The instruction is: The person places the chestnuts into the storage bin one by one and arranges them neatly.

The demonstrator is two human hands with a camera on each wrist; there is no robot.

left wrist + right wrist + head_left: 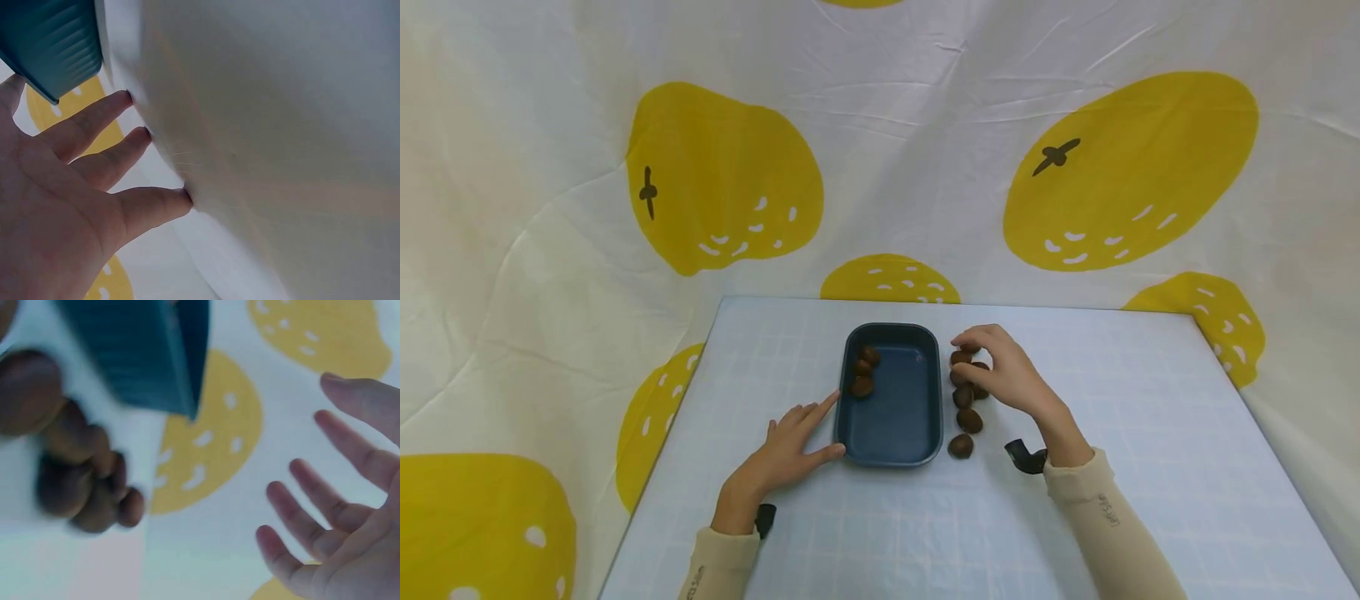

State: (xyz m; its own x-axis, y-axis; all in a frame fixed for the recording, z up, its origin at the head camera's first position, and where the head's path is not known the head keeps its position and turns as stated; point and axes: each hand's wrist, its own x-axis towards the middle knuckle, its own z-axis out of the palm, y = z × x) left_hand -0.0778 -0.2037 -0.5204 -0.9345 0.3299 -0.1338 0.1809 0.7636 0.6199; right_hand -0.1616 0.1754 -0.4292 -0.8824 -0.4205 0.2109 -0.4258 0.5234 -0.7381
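A dark blue rectangular tray (895,429) with rounded corners lies on the table, and three chestnuts (862,387) line its left wall inside. Against the tray's left side rest the spread fingers of my left hand (790,450); the left wrist view shows that hand (69,181) with its other fingertips on the table. Several more chestnuts (970,421) form a rough column to the right of the tray. Over the far part of this column hovers my right hand (1011,375), partly covering some. In the right wrist view its fingers are apart, loosely bent, and hold nothing.
A pale checked cloth covers the table (1150,400). Behind it hangs a white curtain (910,167) with yellow fruit prints. Black straps (1026,457) show at both wrists, below beige sleeves (1108,517).
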